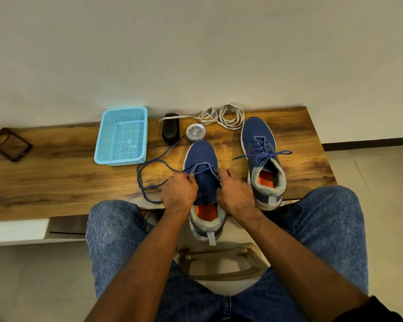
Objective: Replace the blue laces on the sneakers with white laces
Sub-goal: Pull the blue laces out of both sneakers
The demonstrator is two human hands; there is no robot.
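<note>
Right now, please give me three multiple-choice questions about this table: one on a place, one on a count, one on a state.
1. Where do the white laces lie?
A. in the basket
B. at the far edge of the table, beyond the shoes
C. on the floor

2. How many sneakers are on the table?
A. one
B. two
C. three

3. In what state is the right sneaker?
A. blue lace threaded
B. white lace threaded
C. no lace

Answers: 1 B, they lie behind the tin. 2 B, the left sneaker is in both hands and the other stands beside it. 3 A, blue lace crosses its eyelets.
</note>
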